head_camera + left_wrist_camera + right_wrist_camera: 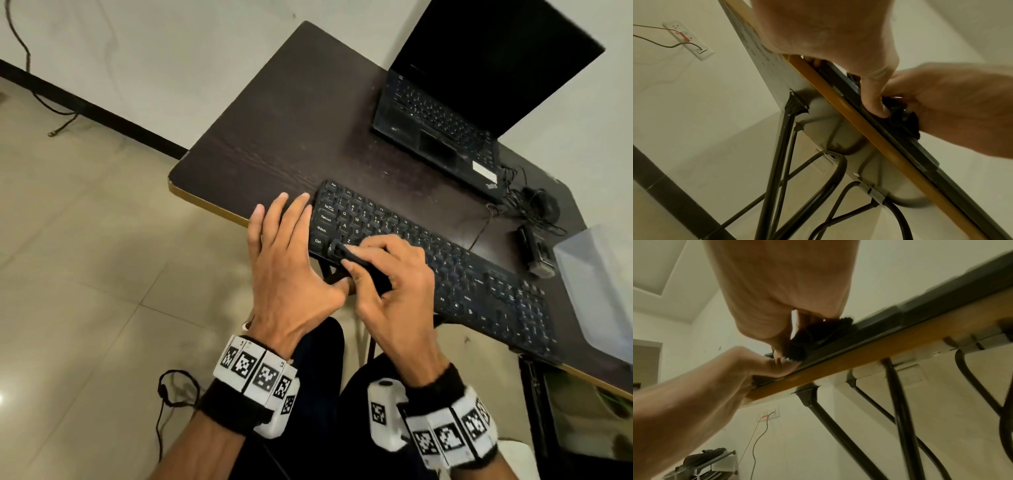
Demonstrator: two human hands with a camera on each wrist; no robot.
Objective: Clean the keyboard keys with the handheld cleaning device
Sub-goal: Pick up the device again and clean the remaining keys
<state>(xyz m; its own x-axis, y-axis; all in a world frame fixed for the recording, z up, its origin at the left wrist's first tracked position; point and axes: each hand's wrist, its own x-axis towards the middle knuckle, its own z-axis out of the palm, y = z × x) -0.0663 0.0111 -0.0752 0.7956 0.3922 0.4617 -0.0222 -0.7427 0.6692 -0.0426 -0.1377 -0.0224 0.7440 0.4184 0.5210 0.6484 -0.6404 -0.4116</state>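
The right hand (pixel 394 274) has its fingers curled round a small black handheld cleaning device (pixel 356 260), its tip down on the bottom-left keys of the black keyboard (pixel 479 274), near Ctrl and Z. The keyboard lies along the near edge of the dark table (pixel 291 120). The left hand (pixel 287 253) holds nothing: its fingers lie straight beside the keyboard's left end and its thumb sits at the near edge, which looks like bracing. To do this step well, I would keep that brace firm, press lightly so no key is depressed hard, and work row by row rightward with short overlapping strokes, letting the tip reach into the gaps between keys
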